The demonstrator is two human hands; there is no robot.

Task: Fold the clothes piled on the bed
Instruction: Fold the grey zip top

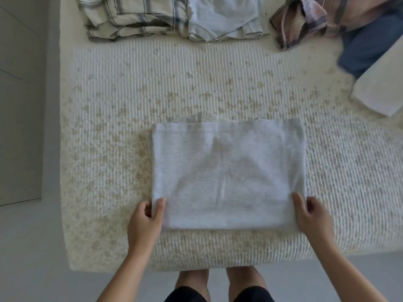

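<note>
Folded pale grey fleece garment (226, 171) lies as a flat rectangle on the ribbed cream bedspread with tan flecks (109, 127), between the two hands at the near edge of the bed. Left hand (146, 221) pinches the garment's near left corner, thumb on top of the cloth and curled fingers at its side edge. Right hand (309, 216) grips the near right corner the same way, thumb lying on the fabric and fingers curled at the edge. Well beyond the left hand, at the far side of the bed, sits a folded cream shirt with dark plaid lines (126, 16), and just beside it a folded light blue garment (224, 18). Far beyond the right hand lies a crumpled pink plaid cloth (309, 20) touching a dark blue garment (366, 46), with a folded white piece (383, 88) nearer.
</note>
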